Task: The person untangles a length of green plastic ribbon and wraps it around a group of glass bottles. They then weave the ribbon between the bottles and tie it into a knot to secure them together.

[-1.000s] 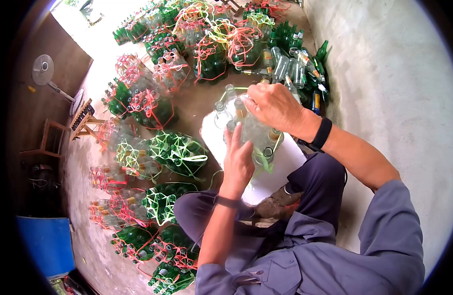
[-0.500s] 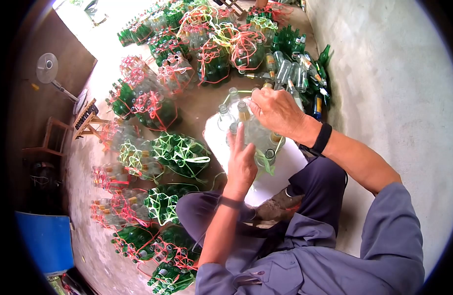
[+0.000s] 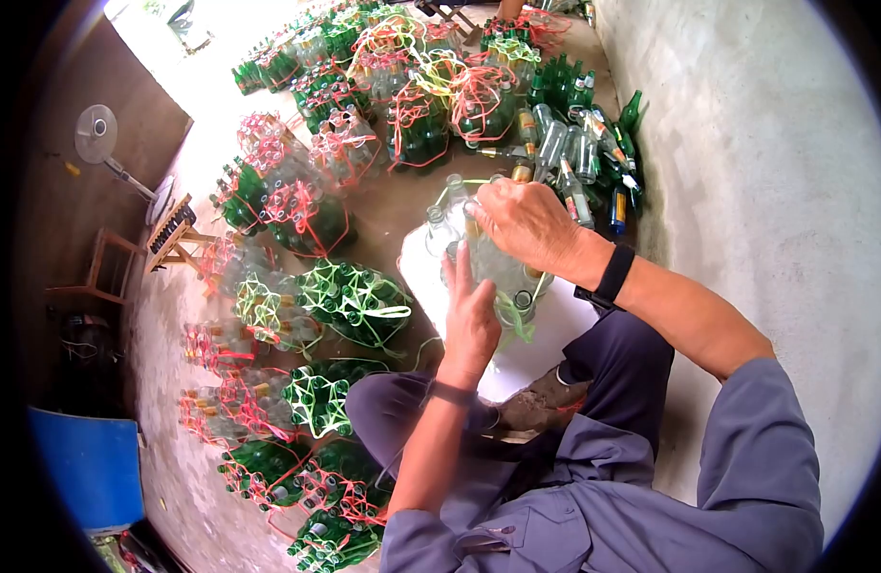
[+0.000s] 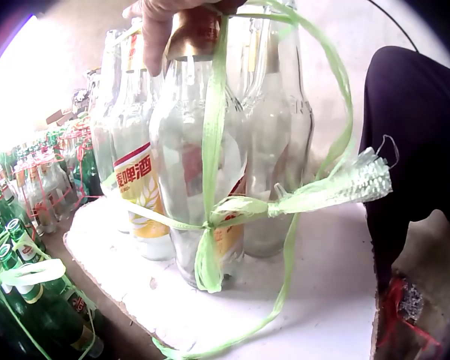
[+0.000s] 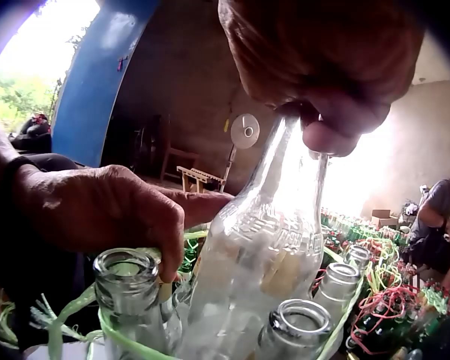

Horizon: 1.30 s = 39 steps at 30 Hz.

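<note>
Clear glass bottles (image 4: 191,150) stand grouped on a white board (image 4: 322,262), with green plastic strapping (image 4: 292,200) looped and knotted around them. My right hand (image 3: 531,227) grips one clear bottle (image 5: 255,240) by its neck; in the right wrist view that bottle rises above the surrounding necks. My left hand (image 3: 471,329) is at the near-left side of the group, two fingers extended among the necks. In the left wrist view, fingers (image 4: 157,34) of that hand touch a gold-foil neck (image 4: 196,34). The held bottle's base is hidden.
Strapped bundles of green bottles (image 3: 354,296) and clear bottles fill the floor to the left and ahead. Loose bottles (image 3: 586,158) lie by the wall (image 3: 746,143). A fan (image 3: 96,134) and wooden rack (image 3: 173,234) stand left. Another person (image 5: 435,217) is at the far side.
My right hand has moved slightly left and nearer my body, over the bottle group. My left hand has stayed beside the near necks. The head view has shifted slightly.
</note>
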{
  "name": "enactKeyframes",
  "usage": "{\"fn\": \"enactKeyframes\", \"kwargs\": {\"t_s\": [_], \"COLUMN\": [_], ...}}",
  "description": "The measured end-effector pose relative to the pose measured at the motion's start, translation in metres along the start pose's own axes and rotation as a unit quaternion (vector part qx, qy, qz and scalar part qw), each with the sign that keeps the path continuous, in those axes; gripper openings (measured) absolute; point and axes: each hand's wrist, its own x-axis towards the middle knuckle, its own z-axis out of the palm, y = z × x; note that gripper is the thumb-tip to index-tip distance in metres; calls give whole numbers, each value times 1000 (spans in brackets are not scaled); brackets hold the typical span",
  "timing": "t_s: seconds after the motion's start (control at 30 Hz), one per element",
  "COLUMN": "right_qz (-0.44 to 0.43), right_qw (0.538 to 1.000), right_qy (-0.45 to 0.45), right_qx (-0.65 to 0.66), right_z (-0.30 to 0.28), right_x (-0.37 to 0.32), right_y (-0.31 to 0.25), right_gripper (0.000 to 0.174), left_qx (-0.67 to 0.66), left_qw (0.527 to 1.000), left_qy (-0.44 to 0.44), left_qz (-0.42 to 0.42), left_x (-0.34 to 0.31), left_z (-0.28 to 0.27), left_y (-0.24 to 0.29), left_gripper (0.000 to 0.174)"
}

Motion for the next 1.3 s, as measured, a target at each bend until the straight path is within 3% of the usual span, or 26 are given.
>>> {"fn": "enactKeyframes", "kwargs": {"t_s": [0.23,0.43,0.53,0.6,0.83,1.2,1.3], "right_qz": [7,6,-55,78,85,89,75], "right_qw": [1000,998,990,975,949,957,943], "right_qy": [16,-61,-133,-192,-284,-258,-320], "right_qx": [12,25,5,78,107,99,50], "right_z": [-1,-6,25,45,37,27,7], "right_x": [-3,-8,-31,-55,-47,-45,-24], "right_y": [-4,-11,3,-2,5,1,8], "right_gripper": [22,20,23,28,31,36,35], "left_qx": [2,4,4,2,-8,3,16], "left_qw": [1000,1000,1000,1000,1000,1000,1000], "left_qy": [9,-5,11,8,-1,17,11], "left_qz": [2,14,12,15,10,8,19], "left_x": [0,2,-2,-1,3,4,2], "left_z": [-1,-6,-2,-1,-3,-3,-4], "left_y": [1,0,-4,0,0,-1,-4], "left_gripper": [13,13,13,15,22,19,19]}}
